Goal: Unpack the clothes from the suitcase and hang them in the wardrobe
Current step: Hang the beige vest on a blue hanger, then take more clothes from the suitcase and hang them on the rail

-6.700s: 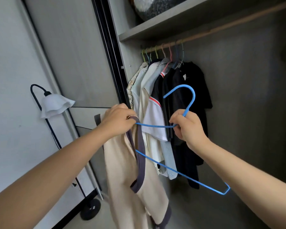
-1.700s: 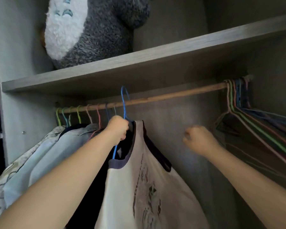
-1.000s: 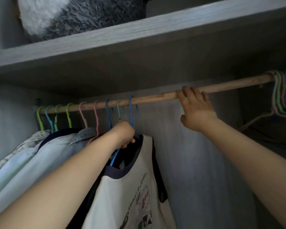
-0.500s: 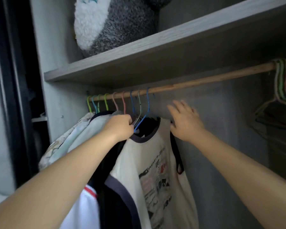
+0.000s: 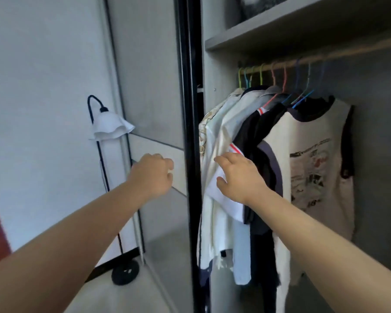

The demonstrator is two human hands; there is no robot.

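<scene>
I have both hands free: my left hand hangs loosely curled on nothing, my right hand spread by the hung shirts. The cream shirt hangs on the rail at two o'clock. I'd turn away squarely toward the suitcase, which is out of view.

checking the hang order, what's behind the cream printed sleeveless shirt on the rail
Behind the cream printed shirt, toward the left, hang dark garments, then pale shirts, on coloured hangers along the rail. Overlap hides how many garments hang there.
</scene>
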